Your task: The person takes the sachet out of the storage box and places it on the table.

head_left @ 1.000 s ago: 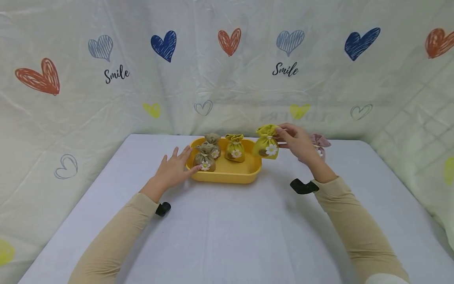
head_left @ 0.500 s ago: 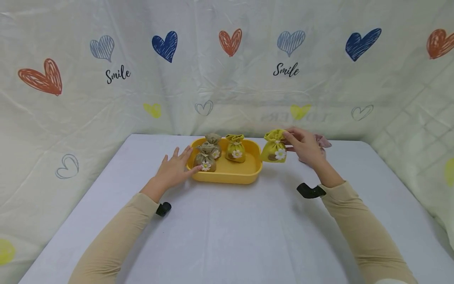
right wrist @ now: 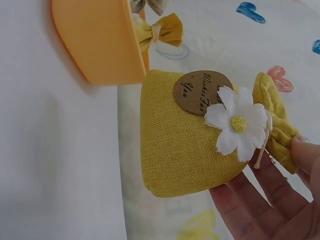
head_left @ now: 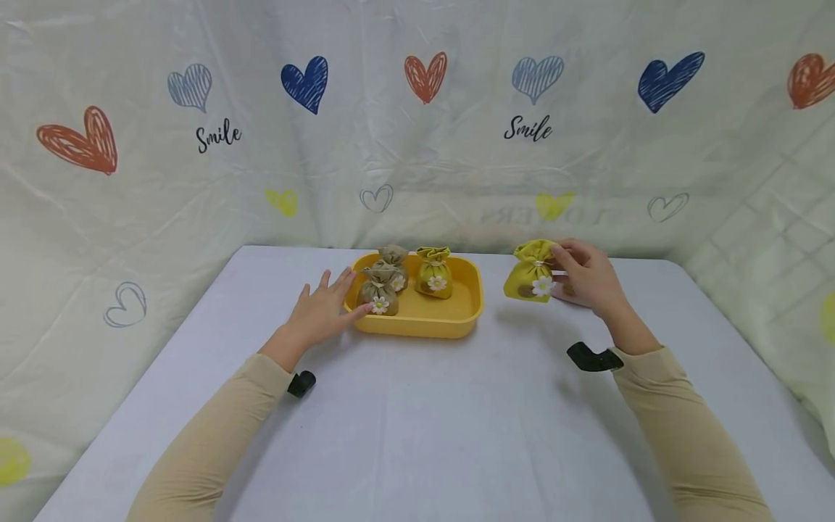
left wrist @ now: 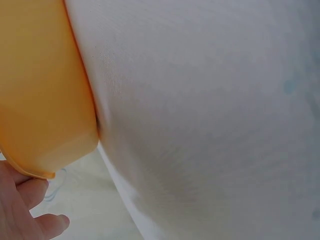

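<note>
Farther right in the head view than a second ago, the right hand [head_left: 590, 279] and its yellow bag [head_left: 525, 272] are right of centre, apart from the tray, while the left hand [head_left: 317, 308] stays put at the tray's left end. Across the lower half lies the white table [head_left: 417, 428]. On its far part, mid-frame, sits the yellow tray [head_left: 417, 328], its long side facing the person, probably so both arms can reach it. Beige sleeves [head_left: 691, 428] slant inward from the lower corners, the arms stretched forward. With fingers spread, the left hand touches the tray's rim without clasping it, likely as a steadying touch. Thumb against fingers, the right hand pinches the bag's gathered neck, leaving its full body unsqueezed; other fingers extend behind it. Its shadow falls separately below, suggesting it is lifted. Two brown bags [head_left: 377, 288] occupy the tray's left end, another yellow bag [head_left: 430, 272] standing right of them. On the held bag, a white flower [right wrist: 224, 119] overlaps a round tag [right wrist: 195, 95].
</note>
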### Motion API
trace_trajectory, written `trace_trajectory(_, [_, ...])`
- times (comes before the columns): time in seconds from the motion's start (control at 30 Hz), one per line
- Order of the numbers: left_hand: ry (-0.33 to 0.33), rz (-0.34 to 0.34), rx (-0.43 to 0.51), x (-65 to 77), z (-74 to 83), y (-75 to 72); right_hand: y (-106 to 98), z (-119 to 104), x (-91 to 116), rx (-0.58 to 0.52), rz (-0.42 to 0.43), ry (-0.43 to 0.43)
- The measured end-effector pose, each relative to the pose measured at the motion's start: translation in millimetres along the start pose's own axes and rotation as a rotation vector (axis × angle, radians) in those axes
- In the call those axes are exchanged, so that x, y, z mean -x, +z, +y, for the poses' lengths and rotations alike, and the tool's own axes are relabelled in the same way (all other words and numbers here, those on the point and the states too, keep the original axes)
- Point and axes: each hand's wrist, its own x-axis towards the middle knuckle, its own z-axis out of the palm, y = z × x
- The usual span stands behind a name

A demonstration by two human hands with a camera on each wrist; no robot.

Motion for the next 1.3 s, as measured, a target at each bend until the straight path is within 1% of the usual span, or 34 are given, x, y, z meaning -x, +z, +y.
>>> trace_trajectory(0.13, [0.004,0.002,0.001,-0.1,0.3,-0.2,-8,4,5,-0.003,0.021,0.019])
trace_trajectory(0.27, [0.006,-0.004,0.003,-0.3,0.6,0.6,-16,10,9,-0.011,0.020,0.032])
trace_trajectory(0.37, [0.002,-0.008,0.003,0.2,1.1,1.0,-21,17,10,-0.011,0.024,0.028])
trace_trajectory(0.5, [-0.002,-0.004,0.001,1.1,1.9,0.7,-29,23,13,-0.016,0.052,0.008])
trace_trajectory(0.77, [-0.004,-0.012,-0.003,1.1,2.5,-0.7,-44,32,18,0.049,0.100,0.006])
trace_trajectory(0.93, [-0.004,-0.013,-0.008,0.6,1.9,-0.9,-52,33,20,0.058,0.129,0.011])
trace_trajectory(1.3, [-0.008,-0.022,-0.002,0.6,1.8,-2.6,-67,37,26,0.155,0.185,0.023])
